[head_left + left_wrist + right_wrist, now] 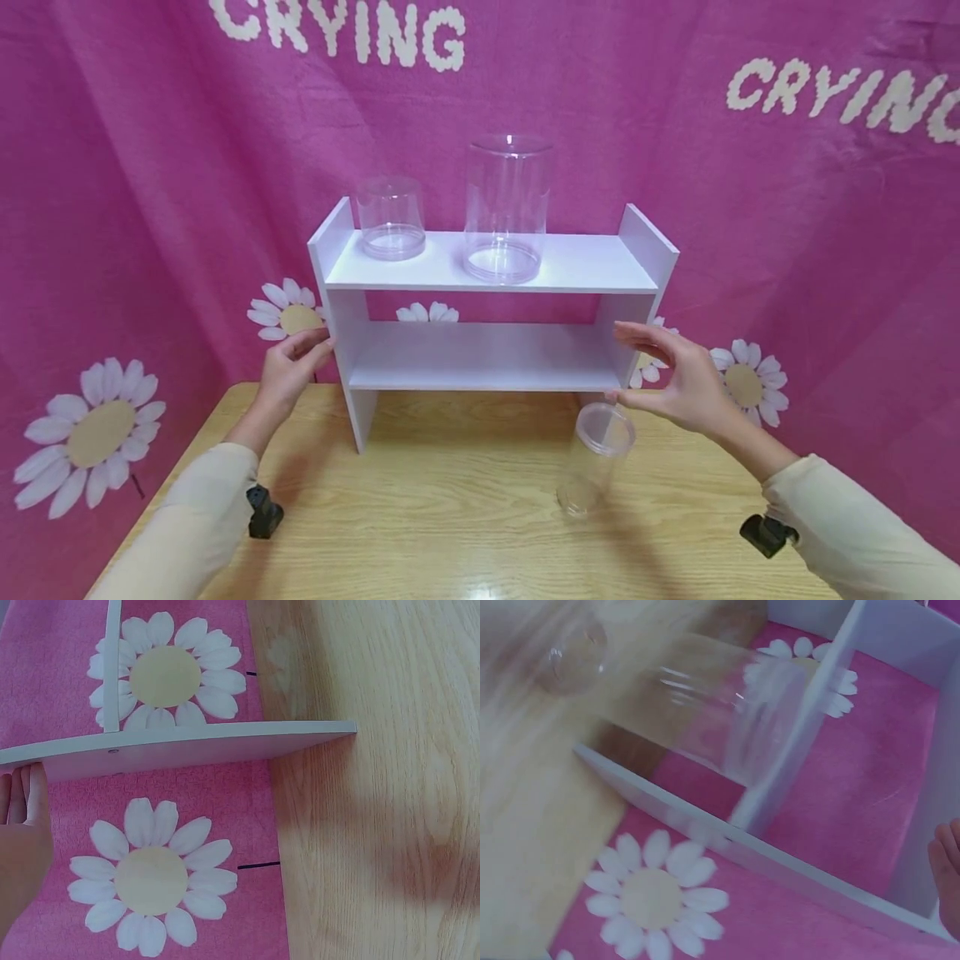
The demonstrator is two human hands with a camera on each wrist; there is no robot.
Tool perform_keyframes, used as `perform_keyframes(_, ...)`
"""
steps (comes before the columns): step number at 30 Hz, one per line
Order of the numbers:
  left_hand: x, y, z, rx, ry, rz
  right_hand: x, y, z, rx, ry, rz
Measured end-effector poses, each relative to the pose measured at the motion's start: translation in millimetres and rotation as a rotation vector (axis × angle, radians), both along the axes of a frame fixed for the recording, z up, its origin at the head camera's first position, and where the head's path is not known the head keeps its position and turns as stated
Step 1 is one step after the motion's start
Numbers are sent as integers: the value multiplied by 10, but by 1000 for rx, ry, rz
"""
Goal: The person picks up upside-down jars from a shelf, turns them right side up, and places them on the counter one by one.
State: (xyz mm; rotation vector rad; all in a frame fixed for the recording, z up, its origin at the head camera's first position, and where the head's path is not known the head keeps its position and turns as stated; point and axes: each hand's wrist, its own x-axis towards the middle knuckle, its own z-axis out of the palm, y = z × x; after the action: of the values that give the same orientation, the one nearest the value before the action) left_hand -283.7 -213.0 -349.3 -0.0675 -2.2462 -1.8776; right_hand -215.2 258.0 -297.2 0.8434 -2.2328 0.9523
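Observation:
My left hand (292, 371) rests its fingertips against the outer face of the left side panel of a white two-tier shelf (491, 287). In the left wrist view its fingers (31, 796) reach up to that panel. Beside the right side panel is my right hand (678, 379), thumb and fingers spread apart with nothing between them. Its thumb tip overlaps the area just above a clear cylindrical jar (588, 475) on the table. The right wrist view has this jar (697, 697) in front of the shelf, while only fingers (949, 862) show at the right edge.
On the top tier stand a short clear jar (392, 221) at the left and a taller clear jar (508, 204) near the middle. The wooden table (450, 517) lies beneath. Behind hangs a pink cloth (600, 100) with daisies and lettering.

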Motion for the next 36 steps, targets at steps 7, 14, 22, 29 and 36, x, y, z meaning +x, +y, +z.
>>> perform_keyframes(7, 0, 36, -13, 56, -6, 13, -111, -82, 374, 91, 20, 20)
perform_keyframes(14, 15, 51, -16, 13, -27, 47, -265, -146, 788, 170, -117, -7)
perform_keyframes(22, 14, 57, -4, 22, -7, 54, -426, -276, 1193, 271, -167, -72)
perform_keyframes(29, 5, 51, -5, 17, -1, 54, -528, -409, 1543, 375, -246, -107)
perform_keyframes(36, 11, 55, -17, 17, -8, 57, -701, -564, 1705, 286, -386, -126)
